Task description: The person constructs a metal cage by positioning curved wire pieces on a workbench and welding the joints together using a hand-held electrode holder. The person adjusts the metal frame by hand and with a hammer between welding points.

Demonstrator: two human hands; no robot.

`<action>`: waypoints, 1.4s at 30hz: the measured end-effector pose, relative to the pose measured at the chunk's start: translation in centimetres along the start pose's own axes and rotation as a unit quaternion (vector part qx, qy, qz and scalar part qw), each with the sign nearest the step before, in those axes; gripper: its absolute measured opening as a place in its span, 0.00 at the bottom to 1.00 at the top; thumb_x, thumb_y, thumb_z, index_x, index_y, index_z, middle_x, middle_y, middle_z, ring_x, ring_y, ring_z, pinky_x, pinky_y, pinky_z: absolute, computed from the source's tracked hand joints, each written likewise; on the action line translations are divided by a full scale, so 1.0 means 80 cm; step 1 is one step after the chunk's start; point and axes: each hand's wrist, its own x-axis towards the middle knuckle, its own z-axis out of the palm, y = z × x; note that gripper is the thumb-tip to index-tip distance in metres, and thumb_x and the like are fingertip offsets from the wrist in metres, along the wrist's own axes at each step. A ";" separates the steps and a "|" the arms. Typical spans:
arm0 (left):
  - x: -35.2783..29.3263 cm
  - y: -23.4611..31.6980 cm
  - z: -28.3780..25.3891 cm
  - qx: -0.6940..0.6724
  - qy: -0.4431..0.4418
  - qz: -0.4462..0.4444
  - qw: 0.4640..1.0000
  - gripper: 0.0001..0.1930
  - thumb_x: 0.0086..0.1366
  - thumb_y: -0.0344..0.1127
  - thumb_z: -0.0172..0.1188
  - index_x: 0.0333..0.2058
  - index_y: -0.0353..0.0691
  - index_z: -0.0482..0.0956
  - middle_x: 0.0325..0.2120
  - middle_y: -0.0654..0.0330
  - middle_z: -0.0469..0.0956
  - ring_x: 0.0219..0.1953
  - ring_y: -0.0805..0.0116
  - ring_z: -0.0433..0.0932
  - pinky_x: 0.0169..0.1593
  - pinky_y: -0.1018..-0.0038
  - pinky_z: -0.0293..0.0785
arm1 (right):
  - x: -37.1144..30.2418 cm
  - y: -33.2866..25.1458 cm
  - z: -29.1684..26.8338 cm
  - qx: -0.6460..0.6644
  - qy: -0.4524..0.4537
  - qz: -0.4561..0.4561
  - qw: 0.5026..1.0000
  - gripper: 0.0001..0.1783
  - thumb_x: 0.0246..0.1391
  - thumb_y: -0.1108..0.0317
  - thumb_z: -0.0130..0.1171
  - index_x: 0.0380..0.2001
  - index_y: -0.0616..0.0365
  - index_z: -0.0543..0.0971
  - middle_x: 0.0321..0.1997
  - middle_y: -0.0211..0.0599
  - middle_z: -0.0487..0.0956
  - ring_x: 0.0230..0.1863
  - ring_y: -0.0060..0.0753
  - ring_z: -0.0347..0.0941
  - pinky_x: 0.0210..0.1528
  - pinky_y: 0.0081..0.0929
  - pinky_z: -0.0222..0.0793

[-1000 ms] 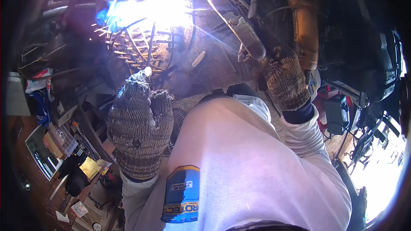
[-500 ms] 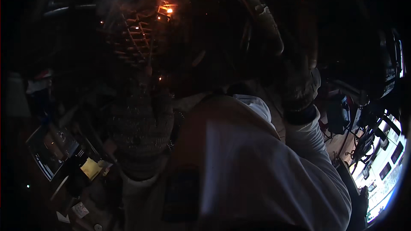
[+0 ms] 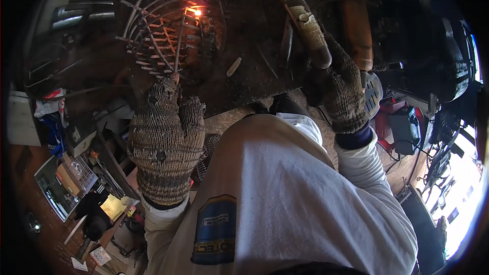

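Note:
Both my hands wear worn, dark-striped knit gloves. Palm down, my left hand (image 3: pixel 165 142) reaches up to the lower end of a curved frame of welded metal rods (image 3: pixel 160 40). Its fingertips close at the rod ends, partly hidden by the glove, with the thumb held apart. An orange-hot spot (image 3: pixel 197 12) glows at the frame's upper right. My right hand (image 3: pixel 346 94) is around the lower end of a thick, worn, tube-shaped handle (image 3: pixel 305 23), whose far end leaves the top of the picture. Some of its fingers lie in shadow behind the handle.
An angle grinder (image 3: pixel 356 30) with an orange-brown disc lies just right of the handle. A small pale sliver (image 3: pixel 234 66) and thin rods lie on the dark worktable (image 3: pixel 249 89). Tools and boxes crowd the lower left; a red and grey machine (image 3: pixel 405 130) stands at right.
The dark picture has become bright. Flying sparks have mostly gone and the glow at the rod frame is smaller. Both hands stay in nearly the same places.

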 end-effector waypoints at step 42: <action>0.024 -0.145 -0.043 -0.449 -0.160 -0.204 0.855 0.13 0.71 0.34 0.56 0.52 0.39 0.76 0.31 0.66 0.78 0.14 0.83 0.66 0.15 0.87 0.59 | -0.298 0.287 -0.239 0.237 0.579 -0.024 0.779 0.16 0.56 0.64 0.65 0.46 0.58 0.78 0.32 0.36 0.81 0.26 0.31 0.77 0.25 0.31 0.74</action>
